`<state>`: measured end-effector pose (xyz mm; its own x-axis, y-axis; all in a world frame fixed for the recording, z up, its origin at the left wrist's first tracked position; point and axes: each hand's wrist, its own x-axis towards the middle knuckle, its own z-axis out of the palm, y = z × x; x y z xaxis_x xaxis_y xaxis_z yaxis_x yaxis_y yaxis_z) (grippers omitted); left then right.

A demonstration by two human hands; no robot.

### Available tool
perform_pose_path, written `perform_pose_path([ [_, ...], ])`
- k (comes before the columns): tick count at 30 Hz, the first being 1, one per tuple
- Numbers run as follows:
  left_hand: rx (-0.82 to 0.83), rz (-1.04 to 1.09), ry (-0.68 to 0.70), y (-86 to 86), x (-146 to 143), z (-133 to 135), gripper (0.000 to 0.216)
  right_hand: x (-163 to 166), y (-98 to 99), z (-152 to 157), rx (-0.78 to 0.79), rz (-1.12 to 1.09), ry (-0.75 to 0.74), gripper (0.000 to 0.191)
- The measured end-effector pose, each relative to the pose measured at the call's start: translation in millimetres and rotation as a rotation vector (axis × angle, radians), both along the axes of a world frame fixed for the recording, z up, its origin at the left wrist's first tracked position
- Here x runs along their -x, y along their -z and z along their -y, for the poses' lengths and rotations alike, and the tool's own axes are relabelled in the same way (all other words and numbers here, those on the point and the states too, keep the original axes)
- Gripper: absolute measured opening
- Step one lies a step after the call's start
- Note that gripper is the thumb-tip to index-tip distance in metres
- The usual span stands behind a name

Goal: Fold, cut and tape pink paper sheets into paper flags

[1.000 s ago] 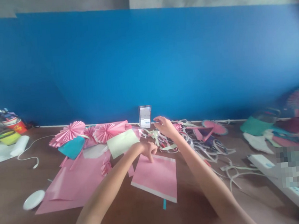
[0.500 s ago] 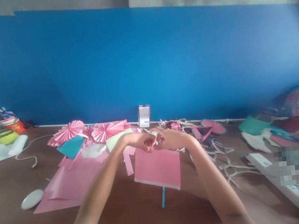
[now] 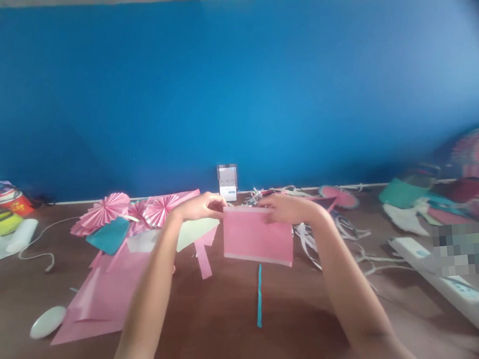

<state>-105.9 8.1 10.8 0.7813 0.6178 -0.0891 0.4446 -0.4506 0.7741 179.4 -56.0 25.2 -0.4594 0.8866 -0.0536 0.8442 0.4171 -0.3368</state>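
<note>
Both my hands hold a folded pink paper sheet [image 3: 256, 238] by its far top edge, lifted off the brown table [image 3: 220, 337]. My left hand [image 3: 200, 206] pinches the top left corner, and my right hand [image 3: 286, 209] pinches the top right part of that edge. The sheet hangs toward me, with a paler strip along its lower edge. A thin teal paper strip [image 3: 258, 295] lies on the table just below the sheet.
Pink pleated paper fans [image 3: 108, 209], a teal piece [image 3: 109, 235], a pale green sheet [image 3: 193, 231] and large pink sheets [image 3: 102, 295] lie to the left. Curled paper strips [image 3: 345, 232] spread to the right. A white round object [image 3: 48, 322] sits at left, a white power strip [image 3: 445, 281] at right.
My hands came together over the pink sheet, took hold of its far edge and raised it off the table. The teal strip that lay under its near edge is now fully exposed.
</note>
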Motion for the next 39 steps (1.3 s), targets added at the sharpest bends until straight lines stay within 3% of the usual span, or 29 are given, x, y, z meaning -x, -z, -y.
perform_pose_path([
  [6,-0.033,0.038,-0.013,4.2,-12.5,0.6,0.031,-2.7,4.4,-4.3,-0.063,0.063,0.074,0.023],
  [12,0.021,0.193,-0.049,13.6,-30.7,2.0,0.023,20.6,-0.3,2.3,-0.436,-0.092,0.07,0.021],
  [21,-0.087,0.321,-0.085,11.9,-41.4,7.5,0.026,33.6,1.9,4.6,-0.406,-0.391,-0.046,0.018],
  [27,0.041,0.428,-0.113,6.4,-45.2,15.7,0.027,27.7,7.7,-3.2,-0.408,-0.552,-0.184,0.02],
  [39,0.211,0.555,-0.176,6.4,-54.2,16.3,0.027,26.0,11.7,-7.5,-0.529,-0.606,-0.216,0.012],
])
